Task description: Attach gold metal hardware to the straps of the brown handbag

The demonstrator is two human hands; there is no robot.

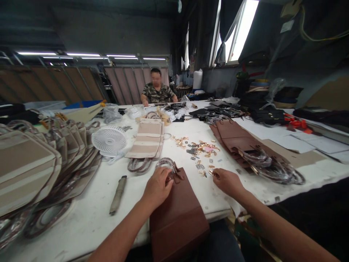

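Observation:
A brown leather bag panel (178, 214) hangs over the table's front edge in front of me. At its top is a plastic-wrapped bag handle (165, 161), joined by leather tabs. My left hand (158, 186) is closed at the near end of this handle, thumb and fingers pinched together. To the right, my right hand (227, 182) rests low over the table, its fingertips closed on a small gold metal fitting (211, 173). Just beyond it lie loose gold fittings (201, 146) and square metal washers (200, 166).
Brown panels with wrapped handles (240, 142) are stacked at right. Beige-backed panels (145, 138) lie ahead, with more (27, 163) piled at left. A white fan (109, 141) and a cloth-wrapped tool (118, 195) are on the table. A person (156, 91) sits across.

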